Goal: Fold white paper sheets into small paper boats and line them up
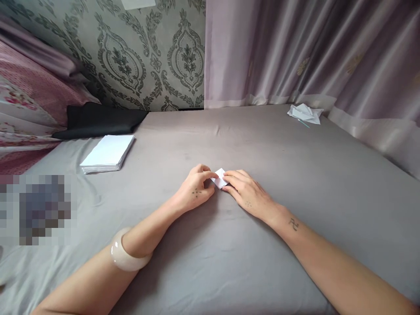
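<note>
A small folded piece of white paper (220,176), roughly diamond-shaped, lies on the grey sheet between my hands. My left hand (197,186) pinches its left corner with thumb and fingers. On the opposite side, my right hand (246,190) grips the right edge, fingertips on top and thumb at the near side. The paper's side corners are hidden under my fingers. A pale bangle (126,258) sits on my left forearm.
A stack of white paper (108,153) rests at the left, with black cloth (105,120) behind it. Several folded white papers (305,113) and a thin bluish stick (303,124) lie at the far right by the curtain (262,52). A patterned wall (154,57) stands behind.
</note>
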The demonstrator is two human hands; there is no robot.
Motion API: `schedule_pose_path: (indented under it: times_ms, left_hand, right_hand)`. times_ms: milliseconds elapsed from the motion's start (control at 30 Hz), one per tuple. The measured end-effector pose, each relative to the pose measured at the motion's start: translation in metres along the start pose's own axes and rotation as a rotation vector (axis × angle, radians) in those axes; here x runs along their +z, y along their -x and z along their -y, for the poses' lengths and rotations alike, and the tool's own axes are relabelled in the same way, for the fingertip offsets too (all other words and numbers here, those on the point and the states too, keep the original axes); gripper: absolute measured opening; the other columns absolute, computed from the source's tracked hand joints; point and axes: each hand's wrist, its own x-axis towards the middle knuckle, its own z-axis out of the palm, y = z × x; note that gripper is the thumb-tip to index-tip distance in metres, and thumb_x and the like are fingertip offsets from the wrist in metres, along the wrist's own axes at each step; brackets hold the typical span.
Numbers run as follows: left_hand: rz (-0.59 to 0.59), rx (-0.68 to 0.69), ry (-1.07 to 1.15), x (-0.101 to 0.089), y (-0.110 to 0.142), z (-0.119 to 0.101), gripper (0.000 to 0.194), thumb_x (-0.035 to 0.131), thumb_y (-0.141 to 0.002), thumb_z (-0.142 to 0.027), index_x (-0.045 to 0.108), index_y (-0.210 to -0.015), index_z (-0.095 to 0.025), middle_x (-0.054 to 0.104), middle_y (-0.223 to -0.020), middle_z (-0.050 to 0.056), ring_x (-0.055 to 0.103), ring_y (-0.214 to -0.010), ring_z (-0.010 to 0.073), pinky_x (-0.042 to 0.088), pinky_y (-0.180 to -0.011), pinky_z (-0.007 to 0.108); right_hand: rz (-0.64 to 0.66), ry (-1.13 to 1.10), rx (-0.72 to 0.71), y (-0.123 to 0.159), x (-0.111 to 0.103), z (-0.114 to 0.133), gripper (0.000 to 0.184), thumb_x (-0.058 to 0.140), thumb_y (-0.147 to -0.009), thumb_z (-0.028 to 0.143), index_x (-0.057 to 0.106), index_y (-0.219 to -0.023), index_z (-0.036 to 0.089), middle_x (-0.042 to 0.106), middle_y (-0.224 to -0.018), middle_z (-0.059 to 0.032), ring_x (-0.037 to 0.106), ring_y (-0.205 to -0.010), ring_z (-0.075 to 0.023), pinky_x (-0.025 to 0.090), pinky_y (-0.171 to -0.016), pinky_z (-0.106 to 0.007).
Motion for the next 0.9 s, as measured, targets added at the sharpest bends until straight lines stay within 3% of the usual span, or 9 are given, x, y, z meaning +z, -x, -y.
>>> schedule_pose_path:
  times_ms: [133, 300, 467, 700, 900]
  left_hand:
    - [0.055, 0.063, 0.030, -0.005, -0.005, 0.008, 0.022, 0.057, -0.081, -0.023, 0.070, -0.098, -0.021, 0.060, -0.105, 0.005, 0.058, -0.079, 0.0135, 0.047, -0.070, 0.025]
    - [0.040, 0.097, -0.029, -0.007, -0.007, 0.013, 0.022, 0.053, -0.089, -0.033, 0.070, -0.095, -0.021, 0.062, -0.102, 0.005, 0.059, -0.077, 0.0136, 0.047, -0.070, 0.025]
    - [-0.005, 0.207, -0.150, -0.003, -0.006, 0.019, 0.027, 0.043, -0.095, -0.029, 0.068, -0.096, -0.020, 0.063, -0.103, 0.006, 0.060, -0.090, 0.0178, 0.046, -0.077, 0.029]
    - [-0.079, -0.042, -0.027, -0.002, -0.011, 0.016, 0.019, 0.054, -0.088, -0.030, 0.069, -0.083, -0.020, 0.062, -0.090, 0.004, 0.058, -0.073, 0.0145, 0.046, -0.069, 0.026]
    - [-0.083, -0.119, -0.031, -0.002, -0.014, 0.008, 0.019, 0.053, -0.087, -0.026, 0.070, -0.083, -0.018, 0.059, -0.085, 0.005, 0.056, -0.074, 0.0158, 0.047, -0.074, 0.029]
  right_hand:
    - [-0.001, 0.029, 0.003, -0.001, -0.001, 0.000, 0.021, 0.045, -0.096, 0.024, 0.064, -0.105, 0.019, 0.066, -0.112, -0.0087, 0.057, -0.104, -0.0229, 0.051, -0.086, -0.038]
    - [-0.042, 0.054, 0.038, -0.001, 0.001, 0.001, 0.023, 0.043, -0.096, 0.019, 0.064, -0.105, 0.018, 0.066, -0.111, -0.0079, 0.057, -0.101, -0.0224, 0.051, -0.084, -0.037]
    - [-0.067, 0.059, 0.088, -0.003, 0.004, 0.002, 0.023, 0.043, -0.095, 0.015, 0.065, -0.097, 0.018, 0.067, -0.106, -0.0080, 0.057, -0.096, -0.0219, 0.051, -0.080, -0.035]
    - [-0.153, -0.058, 0.297, -0.009, 0.005, 0.004, 0.022, 0.048, -0.093, 0.020, 0.067, -0.080, 0.020, 0.066, -0.097, -0.0053, 0.058, -0.092, -0.0191, 0.046, -0.083, -0.033]
    - [-0.173, -0.156, 0.442, -0.013, 0.003, 0.006, 0.023, 0.051, -0.089, 0.024, 0.066, -0.073, 0.021, 0.065, -0.097, -0.0036, 0.060, -0.081, -0.0157, 0.045, -0.076, -0.030]
